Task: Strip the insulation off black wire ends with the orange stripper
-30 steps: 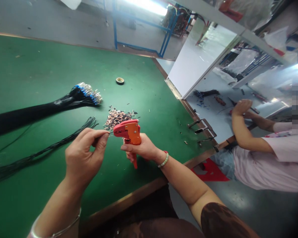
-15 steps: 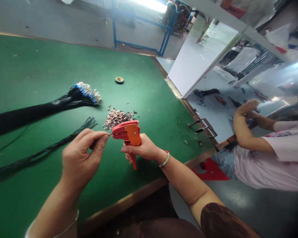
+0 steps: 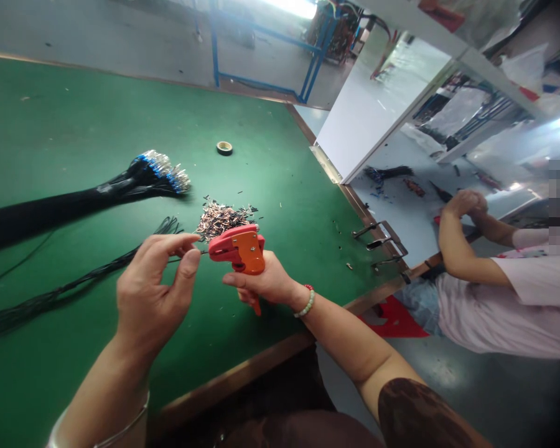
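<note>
The red-and-orange crimper sits in the right hand, fingers curled tightly round its grip. The left hand pinches a thin black wire between thumb and forefinger, its tip at the crimper's nose. Just behind the crimper lies a pile of copper terminals on the green mat. A bundle of blue-tipped wires lies to the left, a tape roll above. The left fingers sit slightly farther from the crimper than before, showing more wire.
</note>
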A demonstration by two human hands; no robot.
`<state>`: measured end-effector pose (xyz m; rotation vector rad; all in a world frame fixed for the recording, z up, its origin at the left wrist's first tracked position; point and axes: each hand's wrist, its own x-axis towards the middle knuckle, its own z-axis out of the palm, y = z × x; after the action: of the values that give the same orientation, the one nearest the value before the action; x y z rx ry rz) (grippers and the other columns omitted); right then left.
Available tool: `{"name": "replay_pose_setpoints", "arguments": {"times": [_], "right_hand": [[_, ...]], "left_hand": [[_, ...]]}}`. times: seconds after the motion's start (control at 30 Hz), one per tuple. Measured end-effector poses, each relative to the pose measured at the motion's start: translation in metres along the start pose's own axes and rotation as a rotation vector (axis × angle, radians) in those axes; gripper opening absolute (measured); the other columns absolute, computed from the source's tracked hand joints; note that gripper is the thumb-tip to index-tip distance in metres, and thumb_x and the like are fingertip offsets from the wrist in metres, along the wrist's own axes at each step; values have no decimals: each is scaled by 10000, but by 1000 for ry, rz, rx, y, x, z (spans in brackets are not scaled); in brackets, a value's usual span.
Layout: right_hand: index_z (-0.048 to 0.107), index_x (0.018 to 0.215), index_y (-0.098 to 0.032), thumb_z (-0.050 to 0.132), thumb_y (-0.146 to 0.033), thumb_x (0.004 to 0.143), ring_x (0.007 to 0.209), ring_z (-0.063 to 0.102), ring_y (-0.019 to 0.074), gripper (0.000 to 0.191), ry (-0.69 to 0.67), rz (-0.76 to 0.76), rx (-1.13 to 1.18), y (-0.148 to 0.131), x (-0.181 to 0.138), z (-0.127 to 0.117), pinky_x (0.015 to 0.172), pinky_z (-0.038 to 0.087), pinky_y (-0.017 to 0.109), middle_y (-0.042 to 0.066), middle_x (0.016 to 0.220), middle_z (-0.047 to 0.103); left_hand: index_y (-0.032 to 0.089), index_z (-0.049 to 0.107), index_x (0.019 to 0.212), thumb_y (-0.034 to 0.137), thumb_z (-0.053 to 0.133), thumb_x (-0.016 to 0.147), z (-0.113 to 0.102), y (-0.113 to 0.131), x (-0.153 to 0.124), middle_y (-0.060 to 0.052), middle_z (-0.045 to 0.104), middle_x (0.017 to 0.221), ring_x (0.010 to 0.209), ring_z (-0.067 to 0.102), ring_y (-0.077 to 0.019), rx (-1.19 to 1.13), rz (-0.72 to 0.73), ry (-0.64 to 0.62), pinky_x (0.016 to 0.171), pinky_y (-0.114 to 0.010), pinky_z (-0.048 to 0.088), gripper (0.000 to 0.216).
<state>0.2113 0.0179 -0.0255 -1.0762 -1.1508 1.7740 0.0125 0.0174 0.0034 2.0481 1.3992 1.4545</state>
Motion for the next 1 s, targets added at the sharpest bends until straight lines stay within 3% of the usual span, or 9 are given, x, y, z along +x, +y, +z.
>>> {"name": "replay_pose_setpoints", "arguments": {"times": [0.13, 0.27, 0.37, 0.47, 0.57, 0.7, 0.8, 1.0], "right_hand": [[571, 740, -189, 946, -481, 690, 367, 482, 80, 478, 14, 16, -2, 0, 1, 2, 369, 432, 232, -84, 486, 535], [556, 749, -184, 964, -442, 674, 373, 476, 70, 488, -22, 4, 112, -4, 2, 2, 384, 438, 220, -97, 497, 522], [592, 809, -169, 949, -444, 699, 454, 570, 100, 465, -117, 17, 121, -7, 4, -4, 467, 526, 244, -65, 558, 595], [647, 897, -146, 921, -418, 747, 600, 674, 140, 414, -192, -3, 94, -8, 5, -12, 598, 608, 290, -9, 672, 684], [650, 970, -159, 893, -377, 785, 673, 700, 155, 375, -100, -94, 131, -10, 7, -18, 669, 633, 321, -5, 731, 696], [637, 1000, -186, 899, -306, 763, 751, 699, 138, 373, 52, -239, 191, -14, 8, -20, 751, 644, 323, -4, 895, 700], [640, 1013, -198, 913, -273, 735, 819, 692, 132, 397, 68, -284, 198, -13, 9, -17, 792, 642, 305, -5, 947, 694], [621, 1026, -195, 888, -307, 768, 746, 674, 126, 388, 59, -303, 194, -7, 11, -14, 699, 628, 288, -26, 866, 649]], "left_hand": [[242, 693, 1161, 318, 575, 1013, 5, -3, -2, -20, 743, 995, 894, 693, -162, 9, -30, -5, 886, -313, 548, 204], [240, 700, 1102, 307, 621, 986, 6, -5, -2, 10, 720, 890, 734, 650, -132, 28, -5, -87, 736, -258, 522, 156], [227, 703, 976, 288, 614, 998, 4, -5, -1, 32, 639, 791, 650, 574, -104, 22, 15, -109, 649, -238, 466, 111], [233, 715, 970, 294, 623, 1001, -1, -3, -1, 33, 646, 808, 660, 574, -99, 18, -28, -80, 624, -235, 444, 115], [236, 719, 953, 297, 637, 994, -2, -3, -1, 34, 665, 807, 654, 584, -101, 8, -49, -73, 608, -237, 442, 110], [228, 709, 931, 277, 640, 983, 3, -4, -2, 32, 677, 808, 672, 617, -103, -10, 11, -161, 636, -229, 473, 100], [222, 699, 923, 265, 633, 980, 7, -3, -2, 34, 678, 795, 657, 623, -100, -21, 56, -201, 636, -221, 484, 97], [213, 710, 922, 247, 644, 983, 14, 0, -5, 41, 682, 784, 615, 613, -79, -17, 106, -236, 627, -204, 483, 96]]}}
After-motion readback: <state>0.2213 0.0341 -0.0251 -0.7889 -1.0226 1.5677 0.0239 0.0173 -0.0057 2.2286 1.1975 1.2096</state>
